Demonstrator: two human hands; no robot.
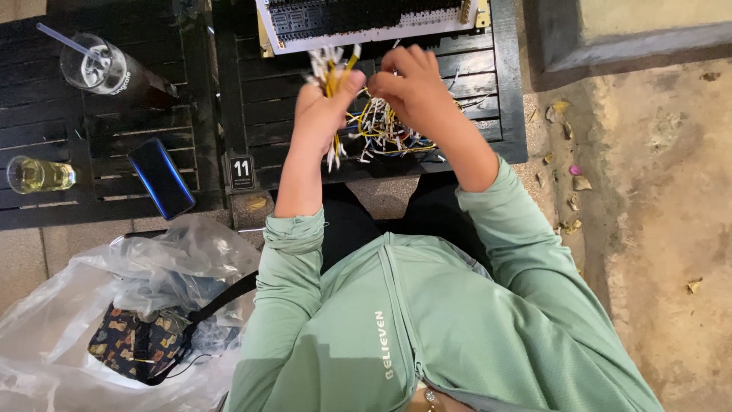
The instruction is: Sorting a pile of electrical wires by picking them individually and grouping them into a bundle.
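Over the dark slatted wooden counter (488, 114), the left hand (324, 107) has its grip pinched around a bunch of short yellow and white wires (333, 69), held upright. Just beside it, the right hand (415, 91) rests with curled fingers on the loose tangled pile of matching wires (381, 133), below a black-and-white pegged board (366, 19).
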